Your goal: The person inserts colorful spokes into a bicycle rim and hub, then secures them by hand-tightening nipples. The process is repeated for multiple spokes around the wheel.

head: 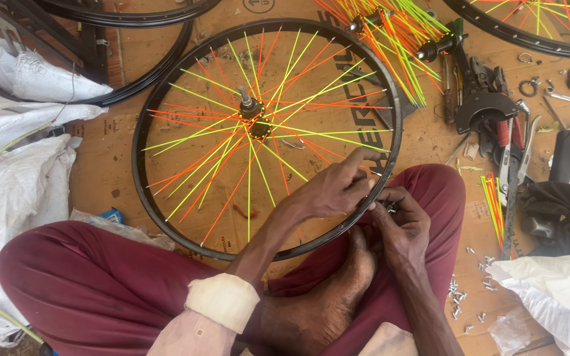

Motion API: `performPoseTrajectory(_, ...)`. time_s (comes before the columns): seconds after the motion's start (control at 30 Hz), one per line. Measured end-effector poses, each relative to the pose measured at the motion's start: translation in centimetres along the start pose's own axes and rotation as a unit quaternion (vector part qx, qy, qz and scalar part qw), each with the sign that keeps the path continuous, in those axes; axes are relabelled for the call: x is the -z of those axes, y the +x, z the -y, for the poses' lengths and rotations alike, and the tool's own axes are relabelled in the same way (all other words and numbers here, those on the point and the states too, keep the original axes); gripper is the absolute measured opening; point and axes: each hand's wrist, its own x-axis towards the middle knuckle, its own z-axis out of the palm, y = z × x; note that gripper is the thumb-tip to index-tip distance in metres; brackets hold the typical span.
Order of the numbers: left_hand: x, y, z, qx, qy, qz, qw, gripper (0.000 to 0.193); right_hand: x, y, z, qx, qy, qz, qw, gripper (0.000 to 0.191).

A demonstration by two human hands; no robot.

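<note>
A black bicycle wheel rim (141,125) with orange and yellow-green spokes (232,142) lies flat on cardboard, its metal hub (251,109) in the middle. My left hand (334,188) reaches inside the rim and pinches a spoke near the rim's lower right edge. My right hand (400,227) is at the outside of the rim there, fingers closed on small metal spoke nipples (390,208). I sit cross-legged in maroon trousers (94,283), a bare foot (338,283) under the rim.
More black rims (126,16) lie at the top left and top right (516,36). A bundle of coloured spokes (397,46), pliers and tools (489,112) sit to the right. Loose nipples (476,290) scatter lower right. White sacks (14,184) crowd the left.
</note>
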Motion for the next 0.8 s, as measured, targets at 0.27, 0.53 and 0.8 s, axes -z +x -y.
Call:
performPoseTrajectory(0.27, -0.04, -0.15, 0.01, 0.02, 0.012, -0.015, 1.0, 0.053, -0.07, -0.02, -0.14, -0.007, -0.009, -0.014, 1.0, 0.013)
performPoseTrajectory(0.53, 0.39, -0.2, -0.74, 0.064, 0.047, -0.008, 0.997, 0.052, -0.22, 0.04, -0.12, 0.013, 0.016, -0.003, 1.0, 0.013)
performPoseTrajectory(0.8, -0.13, -0.27, 0.07, -0.001, 0.015, -0.02, 1.0, 0.051, -0.37, -0.08, 0.27, 0.015, 0.009, -0.005, 1.0, 0.012)
